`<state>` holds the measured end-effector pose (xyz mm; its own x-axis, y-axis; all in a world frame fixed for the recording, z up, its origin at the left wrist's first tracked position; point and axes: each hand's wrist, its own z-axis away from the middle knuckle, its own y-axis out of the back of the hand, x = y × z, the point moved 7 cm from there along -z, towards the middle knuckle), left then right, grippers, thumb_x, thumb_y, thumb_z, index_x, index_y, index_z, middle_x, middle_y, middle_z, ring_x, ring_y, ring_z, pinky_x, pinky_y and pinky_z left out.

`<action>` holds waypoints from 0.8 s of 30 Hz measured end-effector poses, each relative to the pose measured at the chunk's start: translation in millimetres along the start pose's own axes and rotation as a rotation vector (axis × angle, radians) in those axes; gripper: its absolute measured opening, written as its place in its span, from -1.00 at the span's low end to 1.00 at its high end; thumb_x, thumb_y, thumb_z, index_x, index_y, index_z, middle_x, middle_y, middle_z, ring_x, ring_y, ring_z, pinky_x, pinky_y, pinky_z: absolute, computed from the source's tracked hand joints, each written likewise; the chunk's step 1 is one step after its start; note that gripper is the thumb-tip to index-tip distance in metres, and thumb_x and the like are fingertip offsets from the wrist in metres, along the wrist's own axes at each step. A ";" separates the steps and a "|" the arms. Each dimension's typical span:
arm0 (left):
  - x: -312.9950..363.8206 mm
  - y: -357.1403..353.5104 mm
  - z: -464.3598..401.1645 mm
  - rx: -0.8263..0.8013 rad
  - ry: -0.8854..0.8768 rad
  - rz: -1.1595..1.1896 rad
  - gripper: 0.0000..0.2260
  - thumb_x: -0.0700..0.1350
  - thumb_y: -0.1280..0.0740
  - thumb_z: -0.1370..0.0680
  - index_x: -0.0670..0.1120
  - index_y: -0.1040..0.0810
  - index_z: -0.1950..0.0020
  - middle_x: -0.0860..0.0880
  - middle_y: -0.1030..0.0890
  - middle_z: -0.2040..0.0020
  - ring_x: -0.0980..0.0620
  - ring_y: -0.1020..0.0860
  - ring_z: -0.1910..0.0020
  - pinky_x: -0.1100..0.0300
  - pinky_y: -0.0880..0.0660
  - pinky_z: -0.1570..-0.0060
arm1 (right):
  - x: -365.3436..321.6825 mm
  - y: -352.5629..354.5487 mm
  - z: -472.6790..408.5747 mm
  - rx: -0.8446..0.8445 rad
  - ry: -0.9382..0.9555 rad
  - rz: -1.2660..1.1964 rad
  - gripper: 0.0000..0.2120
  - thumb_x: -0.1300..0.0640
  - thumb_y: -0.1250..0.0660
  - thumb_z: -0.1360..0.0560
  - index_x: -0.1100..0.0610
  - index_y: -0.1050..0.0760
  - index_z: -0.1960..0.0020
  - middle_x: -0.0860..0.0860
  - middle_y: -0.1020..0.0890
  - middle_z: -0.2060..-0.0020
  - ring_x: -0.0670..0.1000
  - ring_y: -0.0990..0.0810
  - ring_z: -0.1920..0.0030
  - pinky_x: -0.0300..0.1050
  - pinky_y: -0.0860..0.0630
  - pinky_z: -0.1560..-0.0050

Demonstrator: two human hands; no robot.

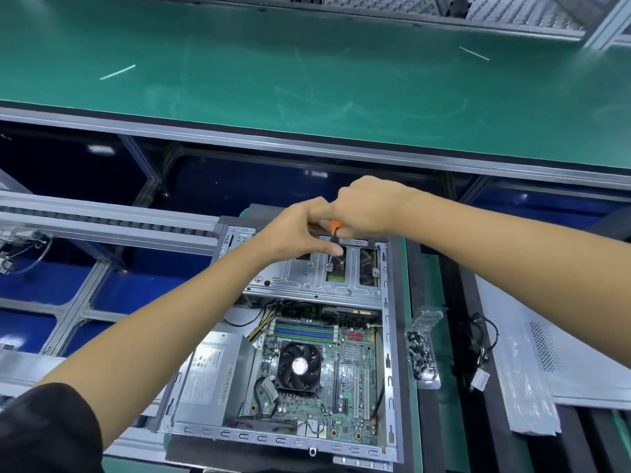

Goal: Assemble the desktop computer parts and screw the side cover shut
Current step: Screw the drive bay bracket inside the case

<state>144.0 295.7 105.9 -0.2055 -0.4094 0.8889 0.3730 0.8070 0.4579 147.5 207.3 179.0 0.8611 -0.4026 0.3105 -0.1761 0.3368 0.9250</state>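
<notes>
- At the centre of the head view, both hands meet over the far end of the open computer case [385,336], which lies flat with its inside facing up.
- Right hand [367,208] is curled around the orange handle of a screwdriver [334,238]; the handle is mostly hidden in the fist.
- Long axis of the screwdriver runs almost upright, leaning a little, handle up and tip down on a screw point of the metal drive bracket [300,278].
- Left hand [293,230] comes from the lower left; its thumb and fingers pinch near the shaft, just above the tip. Whether it holds the shaft or a screw I cannot tell.
- Both hands are equally near the screw point, right above, left beside.
- Lower in the frame sit the motherboard with its fan [298,367] and the power supply [211,377].
- To the right of the case, a clear tray of screws [421,356] is near, and the side cover [539,356] lies further right, not mounted.
- My judgement: the next move is pressing straight down along the shaft while turning.
</notes>
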 end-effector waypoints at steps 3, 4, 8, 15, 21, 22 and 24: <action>1.4 0.4 -2.3 0.093 0.027 -0.125 -0.63 0.18 -0.67 -0.22 0.02 -0.66 0.17 0.16 -0.63 0.31 0.24 -0.55 0.33 0.45 -0.40 0.30 | 1.7 -2.3 -1.4 -0.007 -0.098 -0.002 -0.73 -0.09 -0.13 -0.59 -0.02 -0.48 -0.17 -0.05 -0.40 0.45 -0.03 -0.36 0.47 -0.12 -0.15 0.45; -0.8 1.4 -3.4 0.115 0.034 -0.136 -0.63 0.19 -0.67 -0.22 0.00 -0.65 0.20 0.17 -0.61 0.35 0.24 -0.52 0.37 0.45 -0.37 0.33 | 1.2 -2.2 -1.5 0.010 -0.103 -0.002 -0.72 -0.11 -0.12 -0.58 -0.05 -0.47 -0.20 -0.06 -0.41 0.45 -0.03 -0.37 0.47 -0.12 -0.14 0.45; -0.6 3.6 -1.1 0.013 0.011 -0.042 -0.81 -0.03 -0.64 -0.36 0.18 -0.69 0.15 0.14 -0.69 0.25 0.24 -0.63 0.24 0.42 -0.48 0.19 | -4.1 0.4 1.9 0.040 0.053 -0.006 -0.67 -0.12 -0.24 -0.57 -0.08 -0.31 -0.29 -0.07 -0.57 0.28 0.08 -0.47 0.41 -0.11 -0.25 0.42; 5.1 -0.3 -1.0 0.024 -0.018 -0.060 -0.72 0.07 -0.68 -0.27 0.23 -0.63 0.16 0.17 -0.67 0.27 0.24 -0.64 0.24 0.43 -0.48 0.20 | 3.3 -1.6 -2.2 -0.044 -0.069 0.091 -0.72 -0.09 -0.16 -0.57 0.00 -0.57 -0.09 -0.04 -0.35 0.46 -0.02 -0.32 0.48 -0.13 -0.18 0.43; -2.3 4.1 -2.1 -0.015 -0.018 -0.125 -0.76 0.02 -0.65 -0.34 0.16 -0.69 0.06 0.12 -0.68 0.24 0.18 -0.63 0.24 0.16 -0.58 0.14 | -5.0 -1.4 1.4 -0.002 0.002 0.061 -0.72 -0.13 -0.16 -0.59 -0.09 -0.29 -0.27 -0.03 -0.51 0.33 0.02 -0.42 0.45 -0.12 -0.20 0.45; 0.0 3.4 -0.2 -0.051 -0.041 -0.109 -0.73 -0.02 -0.63 -0.37 0.26 -0.68 0.03 0.16 -0.69 0.22 0.23 -0.63 0.22 0.27 -0.54 0.15 | -8.1 -2.9 1.2 -0.020 0.035 0.058 -0.74 -0.08 -0.18 -0.60 -0.08 -0.30 -0.26 -0.04 -0.52 0.31 0.02 -0.42 0.44 -0.11 -0.21 0.45; 5.3 -2.0 2.4 -0.115 -0.061 -0.117 -0.63 -0.07 -0.59 -0.43 0.43 -0.62 0.04 0.22 -0.71 0.15 0.27 -0.65 0.14 0.37 -0.49 0.11 | -8.7 -5.3 0.0 -0.061 0.034 0.070 -0.79 -0.04 -0.21 -0.59 -0.05 -0.38 -0.21 -0.05 -0.45 0.39 -0.01 -0.36 0.47 -0.12 -0.17 0.46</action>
<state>140.0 293.0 109.6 -0.3070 -0.4683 0.8285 0.4438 0.6997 0.5599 140.9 209.0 171.4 0.8636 -0.3475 0.3654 -0.2079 0.4148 0.8858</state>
